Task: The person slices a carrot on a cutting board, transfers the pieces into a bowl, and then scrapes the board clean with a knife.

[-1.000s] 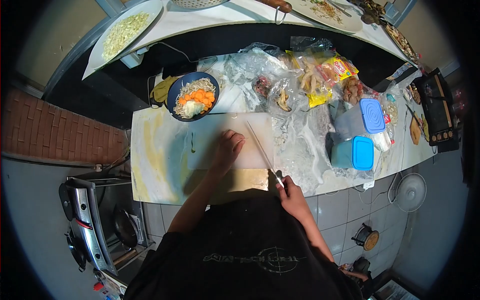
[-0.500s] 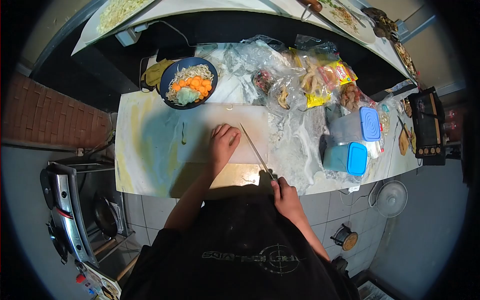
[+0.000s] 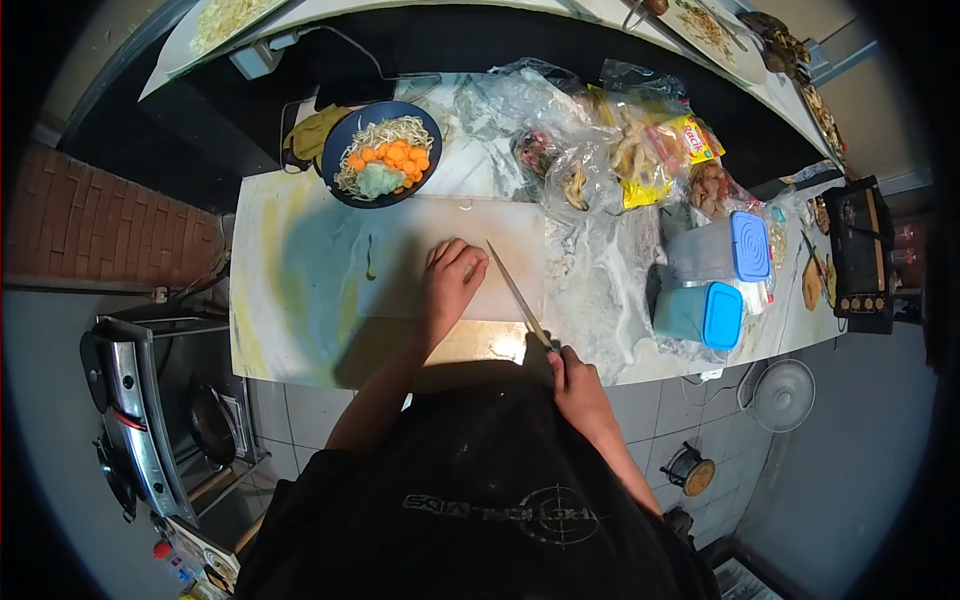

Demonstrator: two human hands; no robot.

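Note:
My left hand [image 3: 449,282] lies flat, palm down with fingers together, on a pale cutting board [image 3: 500,225] on the counter. My right hand [image 3: 572,380] grips the handle of a long knife [image 3: 517,293] at the counter's near edge. Its blade angles up and left across the board, with the tip just right of my left fingers. A dark blue bowl [image 3: 343,184] of noodles, carrot slices and green vegetable stands behind the board at the left.
Clear plastic bags of food [image 3: 590,160] crowd the counter at the back right. Two blue-lidded containers [image 3: 710,290] stand at the right. A gas stove with a pan [image 3: 190,420] sits low at the left. A small fan [image 3: 778,397] is on the floor at the right.
Both hands and the knife keep nearly the same pose on the board. The view has shifted slightly as my head moved.

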